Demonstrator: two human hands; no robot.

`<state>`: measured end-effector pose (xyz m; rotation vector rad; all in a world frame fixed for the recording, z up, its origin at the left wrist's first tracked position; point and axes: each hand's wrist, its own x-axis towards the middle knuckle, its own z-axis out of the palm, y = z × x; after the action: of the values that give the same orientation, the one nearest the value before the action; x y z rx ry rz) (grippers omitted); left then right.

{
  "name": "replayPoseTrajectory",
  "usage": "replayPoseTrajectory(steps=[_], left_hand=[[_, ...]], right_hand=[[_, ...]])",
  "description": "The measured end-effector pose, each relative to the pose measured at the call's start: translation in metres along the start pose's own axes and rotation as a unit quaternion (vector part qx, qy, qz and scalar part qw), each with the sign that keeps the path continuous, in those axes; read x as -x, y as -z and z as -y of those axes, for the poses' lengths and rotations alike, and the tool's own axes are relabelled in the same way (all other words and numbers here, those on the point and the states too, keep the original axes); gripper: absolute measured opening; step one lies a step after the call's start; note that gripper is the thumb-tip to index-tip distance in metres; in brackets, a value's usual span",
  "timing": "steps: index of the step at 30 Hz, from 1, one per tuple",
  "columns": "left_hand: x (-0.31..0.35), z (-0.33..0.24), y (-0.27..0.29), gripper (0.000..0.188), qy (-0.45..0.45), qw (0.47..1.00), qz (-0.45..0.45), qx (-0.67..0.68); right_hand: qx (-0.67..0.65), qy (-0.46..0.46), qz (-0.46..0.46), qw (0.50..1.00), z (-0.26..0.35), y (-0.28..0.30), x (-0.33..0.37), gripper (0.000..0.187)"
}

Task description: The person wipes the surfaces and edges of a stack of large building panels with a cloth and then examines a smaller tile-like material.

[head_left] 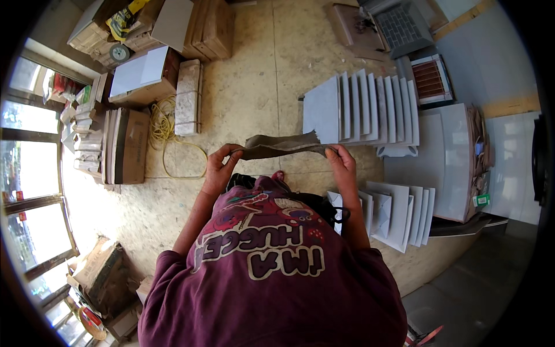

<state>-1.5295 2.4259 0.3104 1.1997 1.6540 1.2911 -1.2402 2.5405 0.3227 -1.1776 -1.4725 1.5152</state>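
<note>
A dark grey-brown cloth [280,148] with a ragged upper edge stretches between my two hands, held out in front of my body above the floor. My left hand [217,168] pinches its left end, thumb against fingers. At the opposite end my right hand [344,166] grips the cloth the same way. The middle of the cloth sags slightly and folds over itself. Just beyond my right hand stands a row of pale grey flat panels [364,110], upright and spaced apart.
A second row of upright panels [399,217] stands close by my right forearm. To the left, a loose yellow cord [163,130] coils on the floor beside cardboard boxes [128,147]. More boxes [217,29] stand at the far left, and windows [34,168] line the left wall.
</note>
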Motion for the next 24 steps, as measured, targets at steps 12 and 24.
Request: replayPoseTrajectory(steps=[12, 24], left_hand=[[-0.132, 0.034, 0.040, 0.016, 0.056, 0.992, 0.025, 0.106], [-0.293, 0.031, 0.103, 0.015, 0.033, 0.976, 0.101, 0.191]], right_hand=[[0.048, -0.042, -0.015, 0.998, 0.013, -0.046, -0.110, 0.021], [0.065, -0.097, -0.078, 0.990, 0.041, -0.114, -0.198, 0.021]])
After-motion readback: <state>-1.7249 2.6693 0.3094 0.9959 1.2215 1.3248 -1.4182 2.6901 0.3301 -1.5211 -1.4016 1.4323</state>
